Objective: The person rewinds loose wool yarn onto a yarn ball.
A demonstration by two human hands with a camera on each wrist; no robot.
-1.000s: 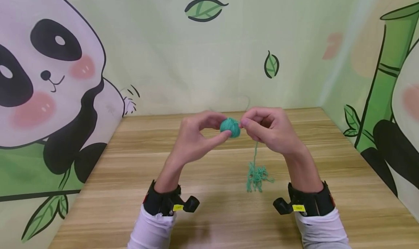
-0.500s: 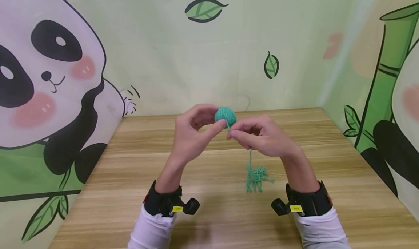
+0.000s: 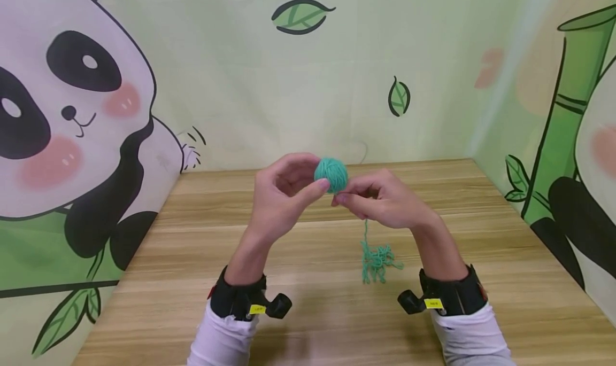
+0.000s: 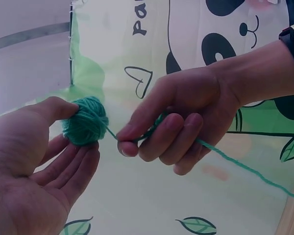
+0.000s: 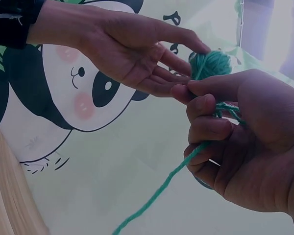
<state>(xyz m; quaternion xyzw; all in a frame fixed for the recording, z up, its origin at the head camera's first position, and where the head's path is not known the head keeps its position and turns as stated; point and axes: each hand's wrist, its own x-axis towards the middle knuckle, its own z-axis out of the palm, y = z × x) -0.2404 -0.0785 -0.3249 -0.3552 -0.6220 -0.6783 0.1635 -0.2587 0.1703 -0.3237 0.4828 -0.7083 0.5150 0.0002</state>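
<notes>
A small ball of teal yarn point(image 3: 332, 172) is held up over the table between the thumb and fingers of my left hand point(image 3: 284, 195). Just to its right, my right hand point(image 3: 387, 200) pinches the strand between thumb and forefinger. In the left wrist view a short taut length of yarn point(image 4: 111, 133) runs from the ball to that pinch. The strand passes through the curled right fingers, and its tail point(image 5: 159, 192) comes out below them in the right wrist view. It leads down to a loose tangle of yarn point(image 3: 378, 260) on the table.
The wooden table point(image 3: 192, 280) has a light printed backdrop point(image 3: 231, 77) with pandas and bamboo along its back and sides. Each wrist wears a black strap with a small camera point(image 3: 279, 305) over a white sleeve.
The right hand has come from beside the ball round to its lower right, drawing the strand over it. The left hand has shifted slightly left and up, and the ball has turned.
</notes>
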